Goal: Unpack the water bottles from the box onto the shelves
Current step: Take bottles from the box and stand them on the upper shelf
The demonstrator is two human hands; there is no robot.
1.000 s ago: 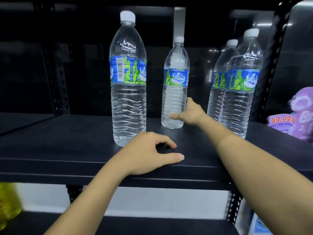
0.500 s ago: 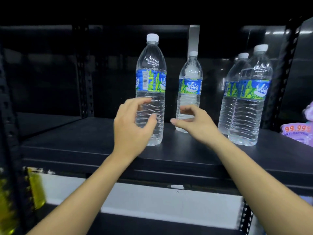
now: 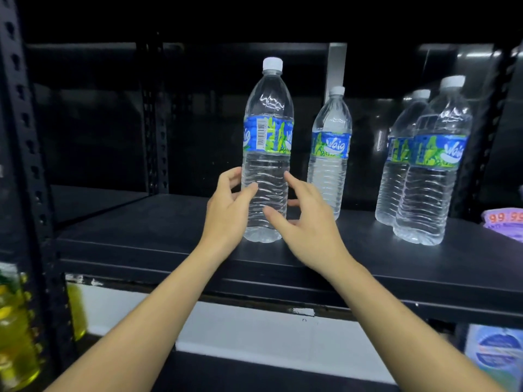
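Observation:
A clear water bottle (image 3: 267, 137) with a white cap and a blue-green label stands upright near the front of the black shelf (image 3: 141, 236). My left hand (image 3: 226, 216) grips its lower left side, thumb across the front and fingers curled behind. My right hand (image 3: 311, 227) touches the bottle's lower right side with spread, fairly straight fingers. A second bottle (image 3: 331, 148) stands further back to the right. Two more bottles (image 3: 435, 171) stand together at the right end. No box is in view.
A purple package (image 3: 503, 222) lies at the shelf's right edge. Black perforated posts (image 3: 28, 137) frame the rack on the left. Yellow liquid bottles (image 3: 14, 335) sit lower left, and a blue-labelled pack (image 3: 492, 355) lower right. The shelf's left half is bare.
My left hand rose from the shelf edge and closed round the front bottle. My right hand left the rear bottle and came across to the front bottle's right side.

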